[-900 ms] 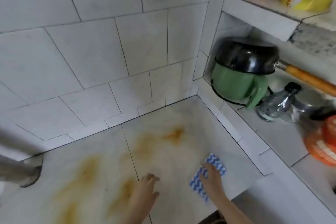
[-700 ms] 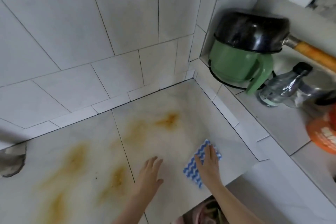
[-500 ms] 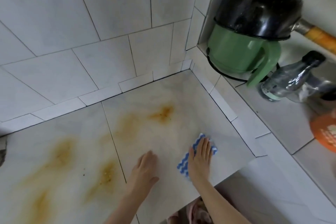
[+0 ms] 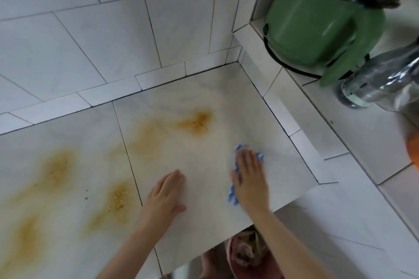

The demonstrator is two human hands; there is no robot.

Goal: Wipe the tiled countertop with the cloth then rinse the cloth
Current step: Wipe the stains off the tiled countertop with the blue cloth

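R hand lies flat on the cloth, fingers straight, pressing it onto the table near the right front edge. L hand rests just left of it, fingers released, holding nothing. Orange stains w/ crumbs spread left & far. Green pot + bottle sit on the right ledge.

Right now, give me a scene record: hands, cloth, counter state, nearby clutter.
right hand: flat on the cloth, fingers straight
left hand: flat on the countertop, holds nothing
cloth: blue-and-white, mostly covered by the right hand
countertop: orange-brown stains left of and beyond the cloth
ledge: green pot, clear bottle beside it
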